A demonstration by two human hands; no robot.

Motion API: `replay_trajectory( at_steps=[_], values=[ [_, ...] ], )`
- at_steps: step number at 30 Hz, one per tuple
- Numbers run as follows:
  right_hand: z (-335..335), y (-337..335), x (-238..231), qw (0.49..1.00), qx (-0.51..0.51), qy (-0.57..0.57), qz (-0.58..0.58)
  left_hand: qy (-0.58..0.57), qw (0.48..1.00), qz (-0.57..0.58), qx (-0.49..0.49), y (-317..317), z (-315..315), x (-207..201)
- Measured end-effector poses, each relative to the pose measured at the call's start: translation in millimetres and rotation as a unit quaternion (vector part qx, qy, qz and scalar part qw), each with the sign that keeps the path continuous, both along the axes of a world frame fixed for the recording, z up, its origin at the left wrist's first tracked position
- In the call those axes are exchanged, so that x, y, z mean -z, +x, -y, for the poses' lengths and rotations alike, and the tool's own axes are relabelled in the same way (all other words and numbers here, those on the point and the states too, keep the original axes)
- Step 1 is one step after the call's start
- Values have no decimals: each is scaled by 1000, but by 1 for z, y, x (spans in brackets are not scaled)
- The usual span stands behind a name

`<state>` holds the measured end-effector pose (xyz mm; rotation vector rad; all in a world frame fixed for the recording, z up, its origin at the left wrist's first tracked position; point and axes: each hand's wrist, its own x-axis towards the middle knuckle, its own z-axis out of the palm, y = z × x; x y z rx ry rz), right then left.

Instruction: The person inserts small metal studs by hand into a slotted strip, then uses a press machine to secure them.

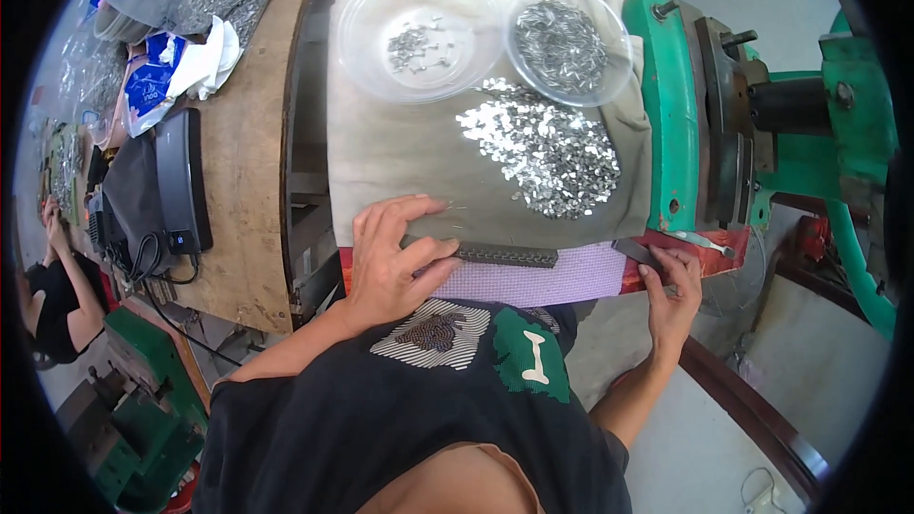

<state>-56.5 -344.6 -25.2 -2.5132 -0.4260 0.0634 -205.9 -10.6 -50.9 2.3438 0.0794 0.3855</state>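
My left hand [386, 252] grips the left end of a long dark slotted bar [505, 255] with its thumb and fingers. The bar lies level along the front edge of the cloth, with a row of small notches on it. A few thin pins [458, 209] lie just beyond my left fingertips. At the right, my right hand [674, 286] is closed on the edge of a dark flat metal strip [636, 252], apart from the bar. Beyond both hands, a heap of small shiny metal pieces [552, 152] spreads over the grey-beige cloth [395, 152].
Two clear tubs stand at the back: a wide one [357, 48] with several small parts, a smaller one [624, 62] full of metal pins. A green machine [666, 114] borders the right. A wooden table [243, 171] stands left; a co-worker's arm [76, 266] shows far left.
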Motion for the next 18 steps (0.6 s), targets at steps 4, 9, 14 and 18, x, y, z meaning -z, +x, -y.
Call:
replay_trajectory(
  at_steps=[4, 9, 14, 18],
  values=[
    [4, 0, 0, 998, 19, 36, -56, 10, 1000, 0, -1, 0, 0, 1],
    [6, 0, 3, 996, 30, 49, -68, 19, 1000, -2, -1, 1, 0, 0],
    [2, -4, 3, 998, 21, 62, -23, 20, 1000, 4, -6, 2, 2, -1],
    [1, -6, 6, 998, 4, 65, -14, 23, 1000, 0, -5, 2, 2, -1]
  ],
)
